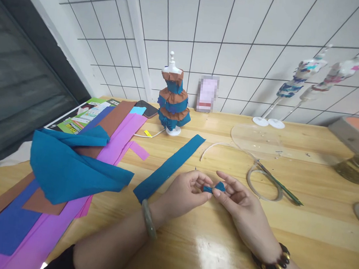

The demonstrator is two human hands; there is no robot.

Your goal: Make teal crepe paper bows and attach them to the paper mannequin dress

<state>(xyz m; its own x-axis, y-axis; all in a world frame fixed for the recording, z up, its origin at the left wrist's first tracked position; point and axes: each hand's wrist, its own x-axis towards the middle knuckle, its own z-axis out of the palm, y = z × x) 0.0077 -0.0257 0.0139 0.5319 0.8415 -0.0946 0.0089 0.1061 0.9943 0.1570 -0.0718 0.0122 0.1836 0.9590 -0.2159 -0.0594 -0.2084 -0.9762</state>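
Both hands meet over the wooden table [208,244], pinching a small folded piece of teal crepe paper [214,188]. My left hand [184,195] grips its left end with closed fingers. My right hand [238,203] pinches its right end between thumb and forefinger. A long teal paper strip [167,168] lies just left of my hands. Behind it stands a small white mannequin [172,98] dressed in brown and teal ruffled paper layers.
Sheets of teal [68,165], brown, pink and blue paper [10,225] are piled at the left. A clear plastic disc [255,138], a tape ring [264,184] and a green stick [282,188] lie to the right. Two decorated mannequins [298,83] lean at the back right.
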